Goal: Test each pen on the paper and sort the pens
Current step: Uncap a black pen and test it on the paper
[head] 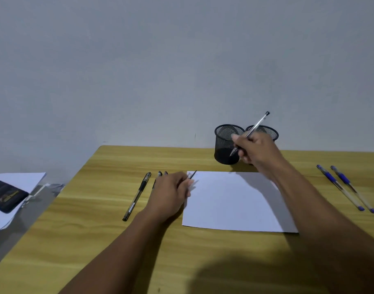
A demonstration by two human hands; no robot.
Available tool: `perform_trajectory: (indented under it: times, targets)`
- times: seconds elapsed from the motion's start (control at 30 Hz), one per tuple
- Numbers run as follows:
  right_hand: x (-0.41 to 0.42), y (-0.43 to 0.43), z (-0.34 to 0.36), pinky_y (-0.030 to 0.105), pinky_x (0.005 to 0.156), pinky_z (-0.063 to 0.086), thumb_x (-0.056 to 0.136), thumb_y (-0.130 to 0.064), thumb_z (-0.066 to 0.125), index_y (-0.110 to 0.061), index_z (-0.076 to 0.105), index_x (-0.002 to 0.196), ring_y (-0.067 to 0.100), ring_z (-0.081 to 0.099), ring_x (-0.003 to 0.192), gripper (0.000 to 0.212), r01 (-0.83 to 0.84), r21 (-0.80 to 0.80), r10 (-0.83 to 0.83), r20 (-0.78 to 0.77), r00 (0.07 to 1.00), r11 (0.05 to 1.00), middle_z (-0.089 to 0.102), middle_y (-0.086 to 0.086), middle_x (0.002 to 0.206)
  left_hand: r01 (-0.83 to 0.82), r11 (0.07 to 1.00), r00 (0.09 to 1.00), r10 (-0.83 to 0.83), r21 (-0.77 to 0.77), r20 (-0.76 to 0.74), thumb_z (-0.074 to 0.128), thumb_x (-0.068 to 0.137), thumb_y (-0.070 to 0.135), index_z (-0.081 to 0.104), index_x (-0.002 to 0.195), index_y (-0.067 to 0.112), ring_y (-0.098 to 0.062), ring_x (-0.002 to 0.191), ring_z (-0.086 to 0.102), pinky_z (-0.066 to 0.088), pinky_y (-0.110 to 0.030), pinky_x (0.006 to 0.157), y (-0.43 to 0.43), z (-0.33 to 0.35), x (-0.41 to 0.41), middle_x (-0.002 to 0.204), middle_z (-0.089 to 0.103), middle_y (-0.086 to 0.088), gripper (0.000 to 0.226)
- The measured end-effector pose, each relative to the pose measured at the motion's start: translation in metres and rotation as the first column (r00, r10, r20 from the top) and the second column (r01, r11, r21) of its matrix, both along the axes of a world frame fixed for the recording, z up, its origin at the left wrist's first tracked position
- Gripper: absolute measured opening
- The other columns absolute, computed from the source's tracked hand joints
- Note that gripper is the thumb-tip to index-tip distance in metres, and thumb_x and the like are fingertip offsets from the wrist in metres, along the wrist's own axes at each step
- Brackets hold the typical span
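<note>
A white sheet of paper (230, 204) lies on the wooden table (92, 234). My right hand (256, 151) holds a clear pen with a black end (258, 122) raised above the paper's far edge, tip pointing down-left in front of the two mesh cups. My left hand (171, 192) rests at the paper's left edge, fingers closed on a small black pen cap (192, 175). One black pen (137, 196) lies left of that hand; two more black pen ends (162, 173) show past its knuckles. Two blue pens (345, 187) lie at the right.
Two black mesh pen cups (226, 145) stand side by side at the table's far edge against a grey wall. Left of the table, a dark flat case (5, 196) rests on white sheets on a lower surface.
</note>
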State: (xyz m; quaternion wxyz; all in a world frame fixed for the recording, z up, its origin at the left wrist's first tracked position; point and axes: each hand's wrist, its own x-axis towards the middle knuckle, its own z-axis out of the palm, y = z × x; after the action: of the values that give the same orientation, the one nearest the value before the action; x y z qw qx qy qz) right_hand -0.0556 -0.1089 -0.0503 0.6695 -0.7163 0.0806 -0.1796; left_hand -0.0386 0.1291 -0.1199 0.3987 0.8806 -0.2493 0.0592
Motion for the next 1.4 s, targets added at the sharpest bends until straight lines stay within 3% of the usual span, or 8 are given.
perform_trajectory:
  times: [0.07, 0.17, 0.4, 0.6, 0.87, 1.03, 1.23, 1.4]
  targets:
    - [-0.004, -0.002, 0.012, 0.017, 0.041, 0.037, 0.099, -0.020, 0.066, -0.008, 0.059, 0.076, 0.008, 0.047, 0.040, 0.026, -0.125, 0.008, 0.126, -0.028, 0.992, 0.992, 0.056, -0.001, 0.052, -0.031, 0.999, 0.999, 0.031, -0.029, -0.004, 0.057, 0.100, 0.030, 0.068, 0.085, 0.019, -0.004, 0.065, 0.066, 0.048, -0.018, 0.059, 0.000, 0.001, 0.003, 0.071, 0.072, 0.007, 0.021]
    - [0.001, 0.017, 0.005, 0.022, 0.041, 0.041, 0.099, -0.021, 0.066, -0.010, 0.065, 0.082, 0.014, 0.055, 0.046, 0.021, -0.244, -0.062, 0.241, -0.052, 0.969, 0.968, 0.064, 0.007, 0.062, 0.001, 0.997, 1.000, -0.001, -0.080, 0.002, 0.064, 0.096, 0.036, 0.070, 0.093, 0.019, -0.010, 0.074, 0.069, 0.057, -0.030, 0.068, -0.018, 0.008, 0.007, 0.078, 0.074, 0.005, 0.019]
    - [0.008, 0.041, -0.072, 0.029, 0.046, 0.044, 0.098, -0.012, 0.066, -0.008, 0.068, 0.081, 0.021, 0.058, 0.052, 0.018, -0.019, 0.080, 0.028, -0.116, 0.993, 0.997, 0.063, 0.015, 0.067, -0.006, 0.985, 0.992, -0.016, 0.171, 0.126, 0.063, 0.093, 0.039, 0.068, 0.084, 0.021, -0.012, 0.066, 0.057, 0.049, -0.035, 0.060, -0.021, -0.010, -0.001, 0.072, 0.064, 0.007, 0.020]
    - [-0.009, 0.041, -0.093, 0.047, 0.065, 0.056, 0.087, -0.028, 0.066, -0.019, 0.073, 0.076, 0.025, 0.070, 0.061, 0.016, 0.149, -0.021, -0.151, -0.127, 0.980, 0.989, 0.073, 0.006, 0.065, -0.042, 0.985, 0.971, 0.001, 0.169, 0.237, 0.065, 0.093, 0.041, 0.077, 0.101, 0.024, -0.009, 0.096, 0.056, 0.051, -0.030, 0.074, -0.014, -0.023, -0.010, 0.098, 0.068, 0.010, 0.023]
    - [0.006, 0.048, -0.063, 0.019, 0.046, 0.048, 0.082, 0.000, 0.068, 0.004, 0.070, 0.082, 0.023, 0.066, 0.057, 0.004, 0.108, -0.104, -0.115, -0.071, 0.991, 0.989, 0.070, 0.018, 0.071, -0.070, 0.984, 0.972, 0.030, 0.162, 0.235, 0.066, 0.091, 0.042, 0.078, 0.091, 0.024, -0.009, 0.080, 0.050, 0.046, -0.029, 0.063, -0.016, -0.019, -0.014, 0.078, 0.057, 0.010, 0.022]
    - [0.014, 0.054, -0.085, 0.047, 0.062, 0.063, 0.071, -0.014, 0.071, -0.011, 0.071, 0.071, 0.037, 0.070, 0.064, 0.003, 0.060, -0.101, -0.071, -0.104, 0.992, 0.993, 0.070, 0.016, 0.067, -0.071, 0.985, 0.966, 0.028, 0.158, 0.257, 0.068, 0.088, 0.042, 0.079, 0.087, 0.024, -0.008, 0.074, 0.048, 0.043, -0.026, 0.058, -0.016, -0.020, -0.014, 0.071, 0.055, 0.011, 0.022]
    - [0.014, 0.047, -0.085, 0.026, 0.049, 0.052, 0.081, 0.004, 0.071, 0.006, 0.069, 0.079, 0.027, 0.064, 0.057, 0.003, 0.033, -0.082, -0.039, -0.075, 0.996, 0.996, 0.068, 0.029, 0.071, -0.053, 0.985, 0.961, 0.005, 0.164, 0.277, 0.066, 0.088, 0.043, 0.078, 0.087, 0.024, -0.007, 0.073, 0.046, 0.039, -0.025, 0.057, -0.015, -0.021, -0.013, 0.069, 0.051, 0.014, 0.022]
    - [0.017, 0.048, -0.090, 0.037, 0.059, 0.060, 0.079, 0.005, 0.071, 0.003, 0.069, 0.076, 0.031, 0.066, 0.063, 0.004, 0.022, -0.109, -0.029, -0.056, 0.998, 0.994, 0.068, 0.031, 0.074, -0.055, 0.984, 0.962, 0.007, 0.171, 0.274, 0.066, 0.088, 0.041, 0.078, 0.090, 0.024, -0.007, 0.075, 0.044, 0.037, -0.025, 0.057, -0.016, -0.020, -0.012, 0.070, 0.047, 0.015, 0.021]
